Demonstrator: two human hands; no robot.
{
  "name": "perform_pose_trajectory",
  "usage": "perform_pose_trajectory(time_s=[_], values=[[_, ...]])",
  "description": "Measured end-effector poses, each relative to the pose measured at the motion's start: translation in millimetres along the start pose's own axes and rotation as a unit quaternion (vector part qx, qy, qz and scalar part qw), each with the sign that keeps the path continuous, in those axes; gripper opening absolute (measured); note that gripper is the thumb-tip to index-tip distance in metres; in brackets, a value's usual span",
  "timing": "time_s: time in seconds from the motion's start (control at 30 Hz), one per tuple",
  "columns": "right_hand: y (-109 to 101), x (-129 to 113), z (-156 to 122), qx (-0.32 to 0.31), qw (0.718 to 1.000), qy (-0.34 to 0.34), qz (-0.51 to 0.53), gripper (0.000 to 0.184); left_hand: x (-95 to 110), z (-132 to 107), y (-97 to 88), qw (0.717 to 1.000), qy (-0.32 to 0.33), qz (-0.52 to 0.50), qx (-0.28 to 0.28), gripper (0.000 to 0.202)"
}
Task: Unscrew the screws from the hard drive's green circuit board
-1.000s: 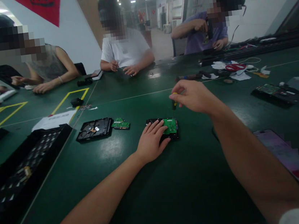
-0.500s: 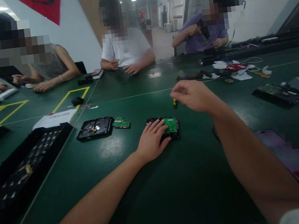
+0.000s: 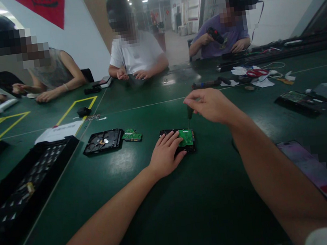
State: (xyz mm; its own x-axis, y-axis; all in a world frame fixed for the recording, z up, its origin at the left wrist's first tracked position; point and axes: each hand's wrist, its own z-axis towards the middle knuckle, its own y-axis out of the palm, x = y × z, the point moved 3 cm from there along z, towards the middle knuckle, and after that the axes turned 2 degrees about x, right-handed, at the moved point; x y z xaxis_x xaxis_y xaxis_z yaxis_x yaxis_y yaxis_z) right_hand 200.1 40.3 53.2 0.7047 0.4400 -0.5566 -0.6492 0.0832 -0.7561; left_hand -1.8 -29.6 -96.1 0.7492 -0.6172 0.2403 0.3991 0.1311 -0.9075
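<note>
A black hard drive (image 3: pixel 189 147) with a green circuit board (image 3: pixel 187 136) on top lies on the green table (image 3: pixel 163 218). My left hand (image 3: pixel 166 156) rests flat on the drive's left part, fingers stretched out, pressing it down. My right hand (image 3: pixel 210 104) is closed in a pinch on a small screwdriver (image 3: pixel 190 113), held upright with its tip on the far right corner of the board.
Another opened black drive (image 3: pixel 103 141) and a loose green board (image 3: pixel 131 135) lie to the left. A black tray (image 3: pixel 19 188) sits at the left edge. A phone (image 3: pixel 315 171) lies at the right. Three people work across the table; tools and papers (image 3: pixel 253 75) lie far right.
My right hand's fingers have shifted round the screwdriver handle, covering its yellow band. My left hand stays on the drive. The person at the far right lowered a tool.
</note>
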Motion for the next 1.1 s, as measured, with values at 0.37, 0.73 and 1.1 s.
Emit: perform_pose_trajectory(time_s=[0.37,0.73,1.1], values=[[-5.6,-1.2,-0.9,0.039,0.998,0.03,-0.044,0.03,1.1,0.3,-0.8,1.0,-0.002,-0.003,-0.003,0.05],[-0.5,-1.5,0.4,0.003,1.0,-0.003,-0.019,0.024,0.0,0.2,0.0,1.0,-0.001,-0.005,0.0,0.05],[-3.4,1.8,-1.6,0.036,0.998,0.031,-0.038,0.028,-0.5,0.0,0.5,1.0,-0.002,-0.004,0.002,0.05]])
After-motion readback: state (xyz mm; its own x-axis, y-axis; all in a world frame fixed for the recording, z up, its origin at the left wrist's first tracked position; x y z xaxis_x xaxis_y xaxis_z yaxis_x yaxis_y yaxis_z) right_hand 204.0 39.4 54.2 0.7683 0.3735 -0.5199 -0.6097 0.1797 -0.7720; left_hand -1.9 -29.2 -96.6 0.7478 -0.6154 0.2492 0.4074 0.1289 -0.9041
